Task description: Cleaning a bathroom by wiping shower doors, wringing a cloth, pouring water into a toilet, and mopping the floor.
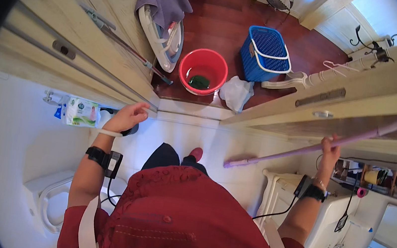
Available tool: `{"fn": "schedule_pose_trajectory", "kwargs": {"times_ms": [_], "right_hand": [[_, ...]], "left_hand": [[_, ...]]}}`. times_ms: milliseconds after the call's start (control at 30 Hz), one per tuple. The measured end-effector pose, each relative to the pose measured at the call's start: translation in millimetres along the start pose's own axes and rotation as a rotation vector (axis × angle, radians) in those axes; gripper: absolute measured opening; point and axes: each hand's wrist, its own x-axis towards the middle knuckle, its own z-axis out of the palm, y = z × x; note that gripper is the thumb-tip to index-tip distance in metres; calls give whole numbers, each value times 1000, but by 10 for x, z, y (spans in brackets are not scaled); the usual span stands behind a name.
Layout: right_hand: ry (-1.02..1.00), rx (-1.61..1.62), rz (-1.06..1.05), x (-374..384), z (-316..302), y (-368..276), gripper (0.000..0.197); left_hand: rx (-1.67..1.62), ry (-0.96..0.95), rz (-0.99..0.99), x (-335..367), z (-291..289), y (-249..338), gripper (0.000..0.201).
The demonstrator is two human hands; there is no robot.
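Note:
My right hand point(329, 150) is wrapped round a long pink pole point(300, 151), much like a mop or broom handle. It slants from a thicker end at the far right down to a purplish end point(236, 163) over the pale floor. I cannot tell whether that end touches the floor. My left hand point(130, 116) is raised near the left door frame, fingers loosely stretched, holding nothing. Ahead, just past the doorway, a red bucket point(188, 67) stands with something dark green at its bottom. A white plastic bag point(236, 93) lies to its right.
A blue basket point(256, 70) and a pale plastic appliance or container under a grey cloth point(162, 1) stand on the red-brown floor point(212, 18). Another pole point(123, 45) leans at the left door. A toilet point(55, 205) is at left, a white cabinet point(281, 197) at right.

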Motion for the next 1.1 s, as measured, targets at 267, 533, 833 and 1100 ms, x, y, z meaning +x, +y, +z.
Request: {"fn": "schedule_pose_trajectory", "kwargs": {"times_ms": [267,533,833,1100], "right_hand": [[-599,-673,521,-807,-228,877,31],[-624,-223,288,-830,1930,-349,51],[-243,-448,443,-712,2279,-308,46],[-191,-451,570,-680,2364,-276,40]], "left_hand": [[40,554,311,1798,-630,769,58],[228,1099,-45,3209,-2021,1353,66],[393,1077,-156,3904,-2781,1047,68],[386,1011,-144,4078,-2992,742,75]]}}
